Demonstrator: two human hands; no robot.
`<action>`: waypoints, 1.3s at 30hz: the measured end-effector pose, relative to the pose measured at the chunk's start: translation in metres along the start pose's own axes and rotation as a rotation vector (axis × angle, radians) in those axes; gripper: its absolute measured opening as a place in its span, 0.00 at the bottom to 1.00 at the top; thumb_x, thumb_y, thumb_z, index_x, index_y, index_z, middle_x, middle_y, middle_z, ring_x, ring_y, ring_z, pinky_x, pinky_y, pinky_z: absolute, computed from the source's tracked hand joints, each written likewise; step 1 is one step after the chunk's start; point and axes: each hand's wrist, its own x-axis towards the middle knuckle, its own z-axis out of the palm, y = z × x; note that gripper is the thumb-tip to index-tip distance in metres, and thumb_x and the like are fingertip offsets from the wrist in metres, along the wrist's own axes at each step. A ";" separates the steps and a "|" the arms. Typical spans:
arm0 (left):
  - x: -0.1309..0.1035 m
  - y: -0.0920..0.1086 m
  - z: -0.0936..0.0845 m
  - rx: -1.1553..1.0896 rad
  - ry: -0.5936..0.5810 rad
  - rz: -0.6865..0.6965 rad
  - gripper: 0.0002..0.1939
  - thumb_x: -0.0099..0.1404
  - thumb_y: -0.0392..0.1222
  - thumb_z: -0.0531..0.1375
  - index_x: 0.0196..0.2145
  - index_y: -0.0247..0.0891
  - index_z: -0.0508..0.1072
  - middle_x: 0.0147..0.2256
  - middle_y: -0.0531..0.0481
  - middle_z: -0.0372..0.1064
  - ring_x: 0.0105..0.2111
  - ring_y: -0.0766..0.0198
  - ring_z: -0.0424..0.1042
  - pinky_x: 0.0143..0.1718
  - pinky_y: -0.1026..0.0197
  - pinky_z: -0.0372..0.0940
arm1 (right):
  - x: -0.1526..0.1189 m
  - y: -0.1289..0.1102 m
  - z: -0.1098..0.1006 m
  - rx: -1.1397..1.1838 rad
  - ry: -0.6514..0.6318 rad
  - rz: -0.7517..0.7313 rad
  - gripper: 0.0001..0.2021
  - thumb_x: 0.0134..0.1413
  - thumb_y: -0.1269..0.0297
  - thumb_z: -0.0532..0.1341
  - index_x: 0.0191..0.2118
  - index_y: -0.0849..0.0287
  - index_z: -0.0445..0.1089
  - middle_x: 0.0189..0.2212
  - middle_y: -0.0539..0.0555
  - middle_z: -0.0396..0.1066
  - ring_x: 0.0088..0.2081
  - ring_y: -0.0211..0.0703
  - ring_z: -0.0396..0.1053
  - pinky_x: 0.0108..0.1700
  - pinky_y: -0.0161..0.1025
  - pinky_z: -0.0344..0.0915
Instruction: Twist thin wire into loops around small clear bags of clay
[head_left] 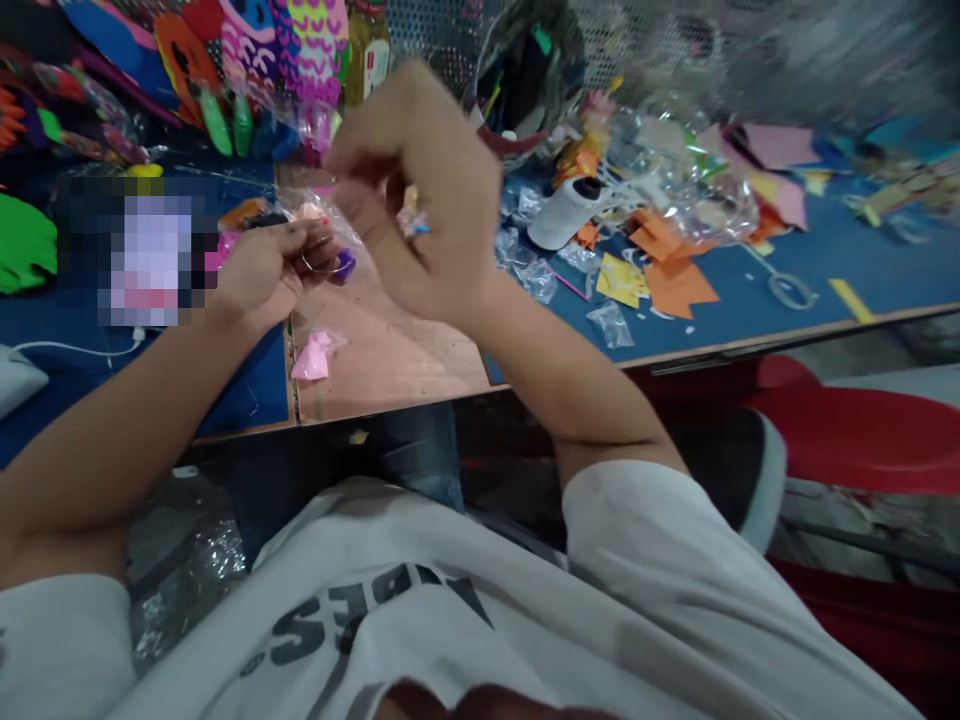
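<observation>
My left hand (259, 265) is closed in a pinch just above the tan board (382, 360). Thin, shiny, clear material and a fine loop show at its fingertips, too blurred to name. A small purple piece (346, 264) lies beside those fingers. Raised to the right of it, my right hand (424, 190) has its fingers curled together. A small multicoloured bit (412, 215) shows by its palm; whether it is held I cannot tell. Nearer the table edge, a pink piece in clear wrap (313, 356) rests on the board.
A white spool (564, 212) lies among orange paper pieces (675, 275) and clear bags (611, 325). Left are a blurred-out phone-like object (152, 250) and a green shape (22, 243). A round container (529, 85) stands behind. A red stool (870, 435) is at right.
</observation>
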 end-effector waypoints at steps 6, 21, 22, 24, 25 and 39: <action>-0.010 0.005 0.011 0.020 0.171 0.156 0.07 0.74 0.37 0.70 0.38 0.47 0.86 0.46 0.47 0.90 0.53 0.48 0.87 0.57 0.46 0.84 | 0.004 0.080 0.075 0.054 -0.069 0.037 0.30 0.80 0.41 0.67 0.75 0.51 0.69 0.67 0.64 0.76 0.63 0.61 0.79 0.68 0.59 0.78; -0.020 0.003 0.029 0.041 0.185 0.115 0.17 0.84 0.30 0.62 0.40 0.44 0.87 0.40 0.49 0.87 0.36 0.64 0.83 0.52 0.59 0.83 | -0.028 0.095 0.131 0.233 0.165 0.207 0.14 0.72 0.67 0.64 0.59 0.49 0.76 0.50 0.57 0.83 0.42 0.51 0.81 0.51 0.51 0.82; -0.020 0.003 0.030 0.039 0.183 0.118 0.17 0.84 0.29 0.62 0.40 0.43 0.87 0.41 0.49 0.87 0.36 0.65 0.83 0.53 0.60 0.83 | -0.028 0.096 0.134 0.251 0.182 0.215 0.13 0.73 0.66 0.64 0.58 0.50 0.77 0.49 0.57 0.84 0.43 0.52 0.82 0.51 0.51 0.83; -0.021 0.003 0.031 0.045 0.180 0.153 0.12 0.80 0.28 0.66 0.41 0.41 0.86 0.41 0.49 0.87 0.39 0.64 0.85 0.55 0.59 0.82 | -0.028 0.098 0.136 0.256 0.201 0.225 0.10 0.74 0.64 0.64 0.56 0.49 0.78 0.50 0.58 0.85 0.47 0.54 0.83 0.54 0.53 0.84; -0.022 0.002 0.032 0.055 0.182 0.184 0.09 0.77 0.27 0.70 0.42 0.41 0.85 0.41 0.49 0.86 0.41 0.62 0.87 0.56 0.58 0.82 | -0.028 0.098 0.136 0.246 0.205 0.227 0.09 0.75 0.63 0.65 0.56 0.49 0.78 0.52 0.59 0.85 0.48 0.54 0.84 0.55 0.54 0.84; -0.019 -0.001 0.032 0.224 0.227 0.302 0.15 0.63 0.30 0.83 0.40 0.44 0.85 0.40 0.51 0.87 0.56 0.53 0.87 0.56 0.60 0.81 | -0.030 0.090 0.130 0.247 0.239 0.221 0.15 0.81 0.58 0.60 0.65 0.50 0.76 0.53 0.61 0.85 0.52 0.56 0.84 0.60 0.57 0.84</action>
